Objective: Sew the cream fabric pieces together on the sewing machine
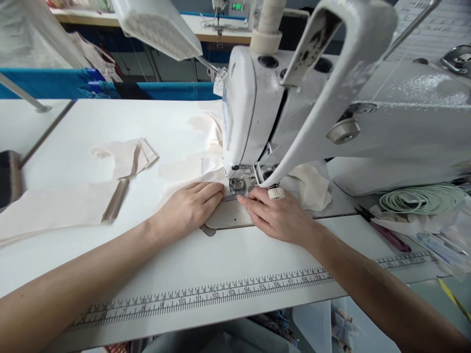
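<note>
A white sewing machine [243,108] stands before me, its presser foot [237,185] down near the bed. Cream fabric [184,169] runs along the left of the needle area. Flat on this fabric lies my left hand [195,203], fingers together and fingertips just left of the foot. My right hand [274,215] is on the right of the foot, fingers stretched over the metal needle plate [235,218]. Its fingertips come close to the foot, and the machine's lever partly covers it. More cream fabric [312,186] lies behind that hand.
Cut cream pieces [125,157] and a longer folded strip [66,208] lie on the left of the white table [121,117]. A ruler scale [206,294] runs along the front edge. At right are dark-red-handled snips [390,236] and coiled pale green cord [421,198].
</note>
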